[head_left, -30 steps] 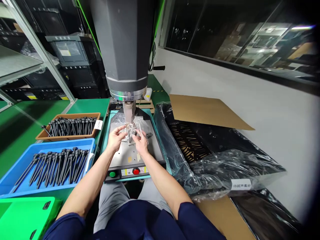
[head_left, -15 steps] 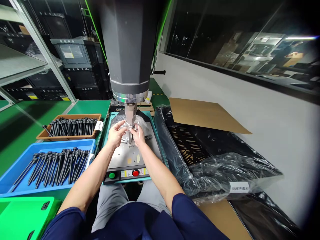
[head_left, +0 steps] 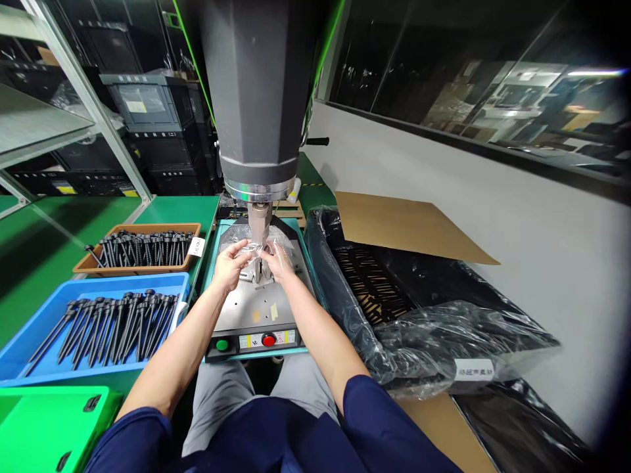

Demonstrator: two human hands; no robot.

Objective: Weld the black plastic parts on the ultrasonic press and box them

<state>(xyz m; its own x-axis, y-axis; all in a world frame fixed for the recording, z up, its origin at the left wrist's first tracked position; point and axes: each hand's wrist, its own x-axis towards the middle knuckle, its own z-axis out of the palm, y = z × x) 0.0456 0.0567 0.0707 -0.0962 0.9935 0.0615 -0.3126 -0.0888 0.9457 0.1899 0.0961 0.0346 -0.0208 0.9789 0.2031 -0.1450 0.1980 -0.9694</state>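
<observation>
Both hands are raised in front of the metal tip [head_left: 259, 226] of a large black press-like machine [head_left: 251, 98]. Crinkled clear plastic film [head_left: 254, 249] spans the space between them, in front of the tip. My left hand [head_left: 231, 266] pinches the film's left side between thumb and fingers. On the other side, my right hand [head_left: 278, 263] has its fingers closed on the film. Below the hands a small metal fixture [head_left: 260, 272] stands on the grey base plate [head_left: 236, 315]. Whether the film wraps around the tip is hard to make out.
Left of me, a blue tray [head_left: 170, 289] and a brown tray [head_left: 79, 266] hold several black rod-like parts. A green bin [head_left: 39, 427] is nearer. The base's front has a green button [head_left: 221, 345] and red button [head_left: 269, 339]. At right lies a plastic-lined box [head_left: 340, 315].
My right hand has shifted slightly right and its fingers have moved along the film. The film now looks stretched wider between the hands. My left hand stays almost in place.
</observation>
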